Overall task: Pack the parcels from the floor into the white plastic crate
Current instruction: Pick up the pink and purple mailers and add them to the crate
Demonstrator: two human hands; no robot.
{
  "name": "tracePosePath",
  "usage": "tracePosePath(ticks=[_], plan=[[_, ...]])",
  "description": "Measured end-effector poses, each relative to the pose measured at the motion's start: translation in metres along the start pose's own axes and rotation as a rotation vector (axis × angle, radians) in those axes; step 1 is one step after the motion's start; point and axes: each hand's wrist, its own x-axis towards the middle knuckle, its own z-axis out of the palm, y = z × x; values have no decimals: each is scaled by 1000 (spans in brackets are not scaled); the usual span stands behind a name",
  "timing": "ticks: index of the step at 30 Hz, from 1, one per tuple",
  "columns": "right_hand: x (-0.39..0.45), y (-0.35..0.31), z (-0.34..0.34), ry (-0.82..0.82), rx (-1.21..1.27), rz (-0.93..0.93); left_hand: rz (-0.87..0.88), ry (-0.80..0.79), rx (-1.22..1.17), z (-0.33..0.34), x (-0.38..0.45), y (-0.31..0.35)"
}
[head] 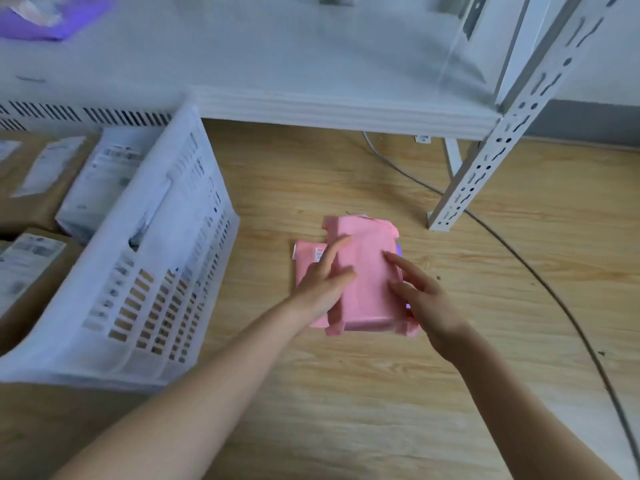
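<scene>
- A small white label with red print (320, 253) shows on the lower pink plastic mailer parcel (306, 268); the writing is too blurred to read.
- The white slotted plastic crate (166, 258) on the left holds brown cardboard parcels (31, 199) and a white plastic mailer (100, 181), each with a printed shipping label, unreadable.
- The upper pink plastic mailer parcel (367, 271) lies stacked on the lower one on the wood-grain floor (381, 393), just right of the crate, with a purple edge (399, 251) showing beneath.
- The left hand (323, 285) rests on the stack's left side, fingers straight and slightly spread.
- The right hand (420, 294) is at the right edge, index finger extended over the top parcel; other fingers look loosely bent, grip unclear.
- A white slotted metal shelf (346, 112) stands behind, a grey cable (540, 282) crossing the floor.
</scene>
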Motion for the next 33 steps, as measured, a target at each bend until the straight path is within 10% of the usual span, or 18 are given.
tracePosePath(ticks=[15, 22, 28, 33], plan=[[-12, -178, 215, 227, -256, -539, 322, -18, -39, -253, -48, 113], [-18, -195, 338, 104, -78, -428, 349, 23, -416, -371, -73, 77], [-15, -193, 403, -43, 176, -333, 534, 8, -256, -419, -86, 45], [-10, -186, 420, -147, 198, -295, 281, -70, -297, -448, -87, 17]])
